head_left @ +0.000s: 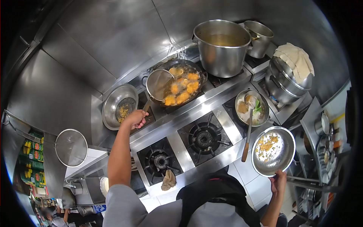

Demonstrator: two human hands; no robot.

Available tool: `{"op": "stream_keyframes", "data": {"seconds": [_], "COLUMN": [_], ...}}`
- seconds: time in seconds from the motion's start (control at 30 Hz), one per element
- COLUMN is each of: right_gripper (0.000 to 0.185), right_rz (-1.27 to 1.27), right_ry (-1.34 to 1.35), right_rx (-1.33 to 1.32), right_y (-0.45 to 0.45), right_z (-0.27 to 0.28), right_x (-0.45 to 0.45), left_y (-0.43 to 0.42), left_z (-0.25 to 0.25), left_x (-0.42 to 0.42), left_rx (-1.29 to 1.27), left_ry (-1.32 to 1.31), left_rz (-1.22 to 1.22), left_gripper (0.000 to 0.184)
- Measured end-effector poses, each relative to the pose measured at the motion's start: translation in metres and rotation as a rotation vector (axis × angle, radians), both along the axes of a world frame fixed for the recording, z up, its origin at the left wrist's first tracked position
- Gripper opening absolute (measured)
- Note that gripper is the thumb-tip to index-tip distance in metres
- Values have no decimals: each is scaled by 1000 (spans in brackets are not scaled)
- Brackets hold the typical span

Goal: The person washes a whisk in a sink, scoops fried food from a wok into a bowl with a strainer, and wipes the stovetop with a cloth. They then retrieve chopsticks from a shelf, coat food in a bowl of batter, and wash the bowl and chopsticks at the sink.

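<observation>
My left hand (137, 118) is closed round the handle of a mesh strainer (158, 80). The strainer's round mesh is at the left side of a dark wok (206, 78), where golden battered pieces (183, 97) fry in oil. At the right, my right hand (279, 182) grips the rim of a metal bowl (257, 166). Golden fried crumbs (267, 144) lie scattered inside that bowl. Left of the wok, a second metal bowl (107, 110) stands with more crumbs in its bottom, close to my left hand.
A large stockpot (223, 56) and a smaller pot (261, 43) stand behind. A pan (239, 113) with broth, greens and a ladle (247, 142) sits right of the burners (204, 139). A cloth (169, 181) lies at the stove's front. Another strainer (71, 147) is at left.
</observation>
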State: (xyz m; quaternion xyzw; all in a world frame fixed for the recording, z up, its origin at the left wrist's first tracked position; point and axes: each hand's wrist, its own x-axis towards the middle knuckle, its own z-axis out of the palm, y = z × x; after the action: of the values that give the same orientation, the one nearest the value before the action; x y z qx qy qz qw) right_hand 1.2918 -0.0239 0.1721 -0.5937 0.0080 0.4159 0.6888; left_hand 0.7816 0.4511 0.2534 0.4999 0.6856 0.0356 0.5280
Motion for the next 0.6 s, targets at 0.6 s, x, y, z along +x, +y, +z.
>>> {"op": "stream_keyframes", "data": {"seconds": [0.6], "right_gripper": [33], "right_rz": [190], "right_ry": [16], "right_rx": [25], "right_y": [55], "right_z": [20], "right_x": [-44], "left_y": [0], "left_z": [-69], "left_x": [0], "left_rx": [-137], "left_ry": [-696], "left_rz": [189], "left_gripper": [19]}}
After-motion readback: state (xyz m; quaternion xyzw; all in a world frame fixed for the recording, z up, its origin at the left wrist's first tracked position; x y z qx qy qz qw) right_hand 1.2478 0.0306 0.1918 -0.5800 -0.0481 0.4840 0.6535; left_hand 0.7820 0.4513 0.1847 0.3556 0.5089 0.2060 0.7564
